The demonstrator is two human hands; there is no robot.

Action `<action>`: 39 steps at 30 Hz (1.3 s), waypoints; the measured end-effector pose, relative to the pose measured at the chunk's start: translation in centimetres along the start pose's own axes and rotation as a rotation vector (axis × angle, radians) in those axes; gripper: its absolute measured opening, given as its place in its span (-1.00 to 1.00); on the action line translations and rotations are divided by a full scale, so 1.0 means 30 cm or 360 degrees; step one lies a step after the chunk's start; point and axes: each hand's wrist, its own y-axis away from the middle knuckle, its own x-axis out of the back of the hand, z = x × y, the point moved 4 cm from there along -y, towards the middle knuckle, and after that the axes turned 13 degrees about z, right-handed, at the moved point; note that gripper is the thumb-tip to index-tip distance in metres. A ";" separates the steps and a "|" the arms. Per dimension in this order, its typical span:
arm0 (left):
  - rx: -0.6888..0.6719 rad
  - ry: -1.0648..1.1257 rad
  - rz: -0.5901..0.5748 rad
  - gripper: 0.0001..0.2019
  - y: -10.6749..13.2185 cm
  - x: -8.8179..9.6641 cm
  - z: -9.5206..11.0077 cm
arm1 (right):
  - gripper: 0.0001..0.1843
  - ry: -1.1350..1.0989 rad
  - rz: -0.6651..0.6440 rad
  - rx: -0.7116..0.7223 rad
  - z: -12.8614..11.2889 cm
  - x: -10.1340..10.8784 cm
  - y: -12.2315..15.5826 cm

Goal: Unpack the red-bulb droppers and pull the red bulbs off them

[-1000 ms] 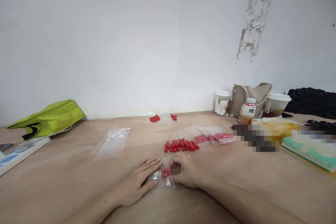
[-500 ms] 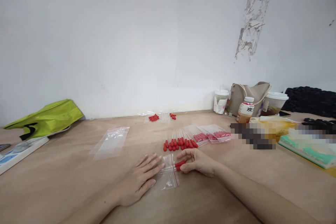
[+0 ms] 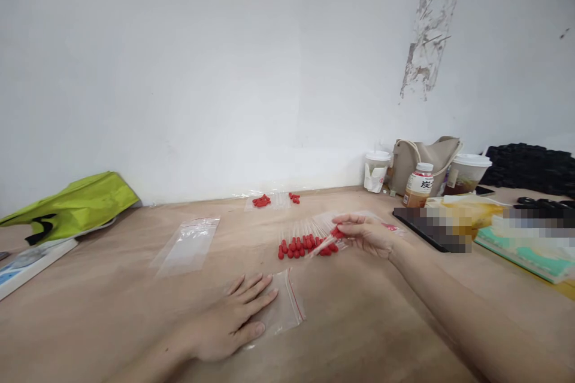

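My left hand (image 3: 236,316) lies flat, fingers spread, on a clear zip bag (image 3: 287,305) with a red line along its mouth. The bag looks flat, with nothing visible inside. My right hand (image 3: 366,234) pinches red-bulbed droppers (image 3: 338,231) by their bulbs, their clear stems slanting down to the left; how many it holds is unclear. Just below and left of it, several more droppers (image 3: 299,245) lie in a row, red bulbs toward me. Filled bags (image 3: 395,227) of droppers are mostly hidden behind my right hand.
Spare clear bags (image 3: 191,245) lie at left. By the wall are small red pieces (image 3: 262,200) on clear plastic. A green bag (image 3: 81,200) and power strip (image 3: 38,260) sit far left; a cup (image 3: 376,172), bottle (image 3: 418,185) and handbag (image 3: 404,167) stand back right.
My right hand has moved up and to the right with the droppers, whose stems have come out of the zip bag. My left hand stays on the bag, which now lies flatter.
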 end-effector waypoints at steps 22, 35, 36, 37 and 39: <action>0.0374 0.0067 0.0108 -0.42 0.023 0.004 0.011 | -0.89 0.1678 0.0451 0.1800 0.122 -0.420 -0.067; 0.0800 0.0924 0.1152 -0.53 -0.336 0.022 -0.287 | -0.95 0.1860 0.0746 0.1710 0.103 -0.381 -0.026; 0.0796 0.0929 0.1161 -0.54 -0.349 0.015 -0.299 | -0.93 0.1883 0.0730 0.1703 0.108 -0.383 -0.020; 0.0787 0.0935 0.1166 -0.56 -0.359 0.009 -0.307 | -0.92 0.1902 0.0719 0.1698 0.112 -0.385 -0.015; 0.0759 0.0948 0.1172 -0.61 -0.373 -0.003 -0.316 | -0.88 0.1927 0.0709 0.1697 0.120 -0.393 -0.006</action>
